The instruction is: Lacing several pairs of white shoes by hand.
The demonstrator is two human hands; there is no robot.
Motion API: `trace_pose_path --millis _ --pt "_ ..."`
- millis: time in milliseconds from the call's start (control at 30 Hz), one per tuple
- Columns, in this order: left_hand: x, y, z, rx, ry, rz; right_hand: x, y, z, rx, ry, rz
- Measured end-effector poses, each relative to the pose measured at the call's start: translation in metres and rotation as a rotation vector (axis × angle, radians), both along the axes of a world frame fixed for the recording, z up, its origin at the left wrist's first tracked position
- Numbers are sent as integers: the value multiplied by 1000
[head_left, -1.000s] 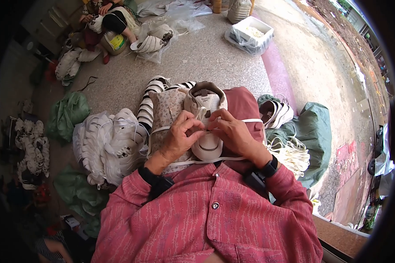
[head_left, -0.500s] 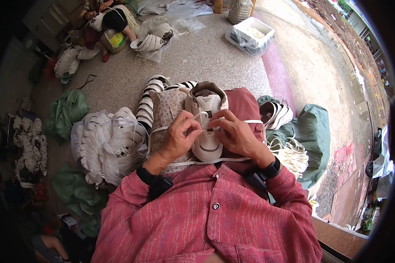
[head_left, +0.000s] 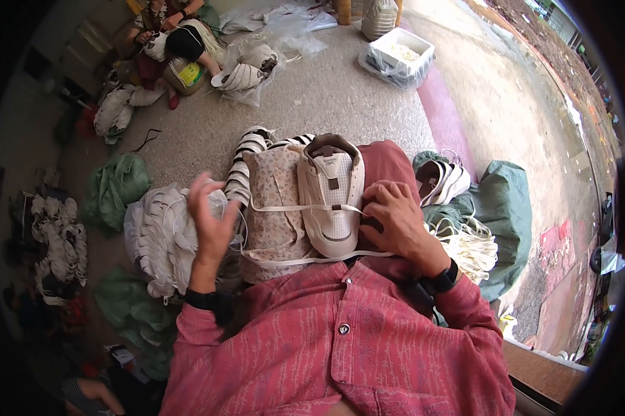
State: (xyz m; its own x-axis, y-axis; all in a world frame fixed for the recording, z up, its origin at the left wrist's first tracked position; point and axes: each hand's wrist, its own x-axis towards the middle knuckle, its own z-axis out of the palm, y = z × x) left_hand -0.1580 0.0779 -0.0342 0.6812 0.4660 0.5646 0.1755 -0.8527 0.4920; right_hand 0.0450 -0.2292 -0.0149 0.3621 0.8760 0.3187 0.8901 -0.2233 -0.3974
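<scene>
Far left on the floor, a green bag (head_left: 115, 197) sits beside a heap of white shoe uppers (head_left: 163, 239). The left hand (head_left: 212, 218) is raised just above the right edge of that heap, fingers spread and released, grasping nothing; it stands to the left of the white shoe (head_left: 332, 197) and clear of it.

The white shoe lies on the person's lap, on a floral cloth (head_left: 274, 204). Its long axis runs away from the body, the opening at the far end. A flat white lace (head_left: 295, 207) runs across the cloth to the shoe; a second length crosses just below the shoe's near end.

The right hand (head_left: 395, 222) rests just beside the shoe's right flank, fingers curled against the dark red cloth; whether it pinches the lace cannot be told. This hand is the nearer of the two.

Further right, another white shoe (head_left: 440, 182) lies on a large green sack (head_left: 510, 208), with a bundle of white laces (head_left: 473, 244) near the right wrist. Nothing stands between either hand and the lap shoe.
</scene>
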Motion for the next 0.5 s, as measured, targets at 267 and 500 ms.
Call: trace_pose_path --millis 267,500 --pt "61 -64 23 233 374 -485 -1 -40 17 202 1121 118" --pt "28 -63 13 -835 467 -531 11 -89 10 1360 1826 145"
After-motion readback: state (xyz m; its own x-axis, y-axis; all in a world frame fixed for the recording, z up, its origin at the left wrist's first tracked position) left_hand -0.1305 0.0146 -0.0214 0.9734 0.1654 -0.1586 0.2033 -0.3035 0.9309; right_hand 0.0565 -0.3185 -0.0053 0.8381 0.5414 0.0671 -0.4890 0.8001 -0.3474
